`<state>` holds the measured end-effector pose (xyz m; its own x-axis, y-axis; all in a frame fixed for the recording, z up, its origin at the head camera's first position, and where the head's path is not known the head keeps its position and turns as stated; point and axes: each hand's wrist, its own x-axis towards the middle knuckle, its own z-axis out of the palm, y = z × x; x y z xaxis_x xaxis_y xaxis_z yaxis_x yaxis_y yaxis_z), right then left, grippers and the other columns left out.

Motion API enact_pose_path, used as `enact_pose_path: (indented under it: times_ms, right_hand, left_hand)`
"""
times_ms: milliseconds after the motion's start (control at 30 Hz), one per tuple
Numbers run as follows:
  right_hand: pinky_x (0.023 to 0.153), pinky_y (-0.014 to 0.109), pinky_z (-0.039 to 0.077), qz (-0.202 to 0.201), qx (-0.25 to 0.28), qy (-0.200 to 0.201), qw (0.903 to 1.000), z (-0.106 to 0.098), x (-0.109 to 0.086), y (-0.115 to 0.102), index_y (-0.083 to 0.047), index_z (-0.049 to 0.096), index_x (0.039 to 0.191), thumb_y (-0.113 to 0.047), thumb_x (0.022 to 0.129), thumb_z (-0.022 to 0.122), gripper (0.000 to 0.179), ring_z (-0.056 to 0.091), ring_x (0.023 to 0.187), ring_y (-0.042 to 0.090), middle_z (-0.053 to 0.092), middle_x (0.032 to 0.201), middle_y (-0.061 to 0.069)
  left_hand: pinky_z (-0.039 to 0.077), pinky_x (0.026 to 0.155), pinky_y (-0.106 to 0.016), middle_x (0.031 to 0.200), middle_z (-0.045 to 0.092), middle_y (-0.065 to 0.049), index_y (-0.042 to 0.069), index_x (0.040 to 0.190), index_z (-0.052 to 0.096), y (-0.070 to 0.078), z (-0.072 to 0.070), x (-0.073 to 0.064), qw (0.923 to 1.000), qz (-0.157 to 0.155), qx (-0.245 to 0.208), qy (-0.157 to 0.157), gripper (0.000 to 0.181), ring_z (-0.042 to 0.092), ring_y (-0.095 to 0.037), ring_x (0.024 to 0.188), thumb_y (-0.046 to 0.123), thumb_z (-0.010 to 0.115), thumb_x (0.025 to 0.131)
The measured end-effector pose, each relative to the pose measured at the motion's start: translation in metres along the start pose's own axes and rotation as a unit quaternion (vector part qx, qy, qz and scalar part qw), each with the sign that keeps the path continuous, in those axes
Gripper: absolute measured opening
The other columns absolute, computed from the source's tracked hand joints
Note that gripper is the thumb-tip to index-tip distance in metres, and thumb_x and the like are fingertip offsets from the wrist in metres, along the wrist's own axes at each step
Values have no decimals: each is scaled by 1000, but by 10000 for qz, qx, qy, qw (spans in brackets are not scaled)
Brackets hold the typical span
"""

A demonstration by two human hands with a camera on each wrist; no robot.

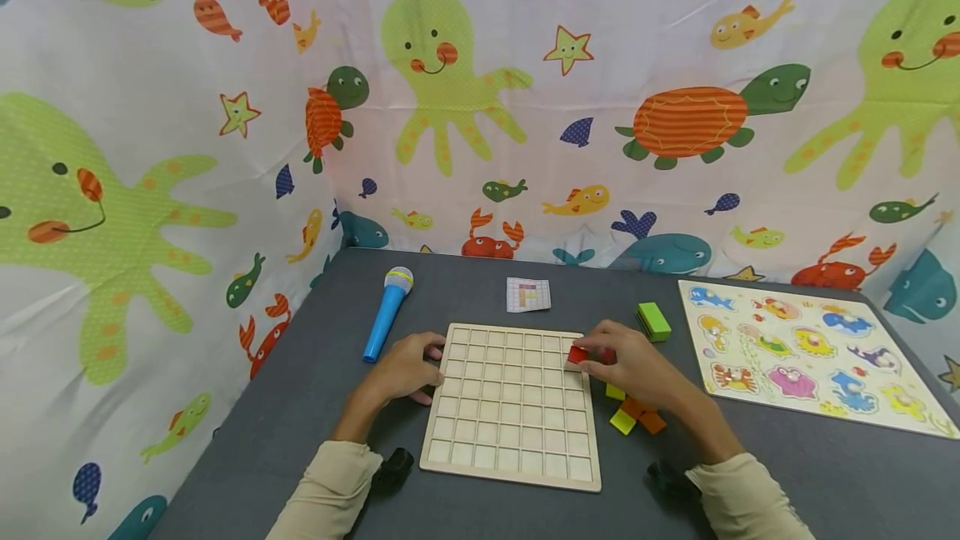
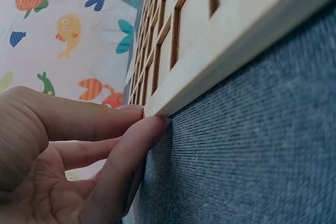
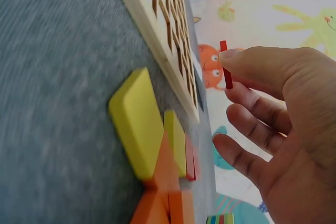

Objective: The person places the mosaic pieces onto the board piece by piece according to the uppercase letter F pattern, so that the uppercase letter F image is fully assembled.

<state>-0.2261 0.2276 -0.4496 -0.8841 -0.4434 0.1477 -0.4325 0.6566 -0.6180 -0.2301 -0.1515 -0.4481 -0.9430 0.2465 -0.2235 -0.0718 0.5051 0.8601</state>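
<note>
A pale wooden grid board point(image 1: 510, 474) lies flat on the dark table, its squares bare. At its left edge my left hand point(image 1: 405, 367) pinches the rim; in the left wrist view the thumb point(image 2: 128, 153) and index finger meet at the wood. My right hand point(image 1: 633, 361) holds a small red tile point(image 1: 576, 354) between thumb and fingertips, above the board's right side. The right wrist view shows that tile point(image 3: 226, 65) edge-on and thin. Beside the board, partly under the right hand, lie yellow tiles point(image 1: 622, 421) and orange tiles point(image 1: 651, 422), with red ones partly hidden.
Green tiles point(image 1: 655, 322) are stacked behind the right hand. A small printed card point(image 1: 528, 294) lies beyond the board, and a blue toy microphone point(image 1: 386, 319) lies to the left. An animal puzzle board point(image 1: 693, 311) occupies the right. A patterned cloth stands behind and left.
</note>
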Motion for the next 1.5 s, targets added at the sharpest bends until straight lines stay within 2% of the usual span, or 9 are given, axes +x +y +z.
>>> enact_pose_path:
  times_ms: [300,633,967,1167,1500]
  right_hand:
    - [65,23,49,-91,4,-129,9999,12,14,-8,-5,78,124,-18,97,78,30,57,90,22,63,108,5]
    - [73,26,54,-44,149,-251,9996,24,27,-18,-6,77,127,-18,99,74,30,58,94,15,64,111,3]
    - [72,27,53,-241,255,-362,9987,38,43,-28,-5,77,127,-16,100,74,29,58,93,15,65,111,5]
    - [69,26,51,-144,465,-371,9981,43,51,-34,-3,77,126,-12,98,73,29,57,90,16,64,108,6]
    - [71,25,52,-378,400,-428,9976,56,64,-39,-1,77,125,-12,99,75,28,58,89,14,65,109,7]
  left_hand:
    - [66,59,-40,128,59,-19,-3,150,54,0,1,-1,10000,46,63,-2,64,68,-23,86,-9,69,88]
    - [66,58,-39,129,57,-19,-3,151,53,-1,1,2,9999,52,125,-53,64,68,-24,87,-7,69,89]
    - [66,58,-40,127,58,-19,-2,150,54,0,0,1,9999,59,107,-11,63,68,-24,86,-8,69,89]
    - [66,58,-39,128,58,-19,-2,151,54,1,0,1,9999,70,127,-14,63,68,-24,87,-8,69,89]
    - [66,58,-40,128,58,-19,-1,151,54,-2,-1,3,9999,58,80,-29,64,68,-24,87,-7,69,89]
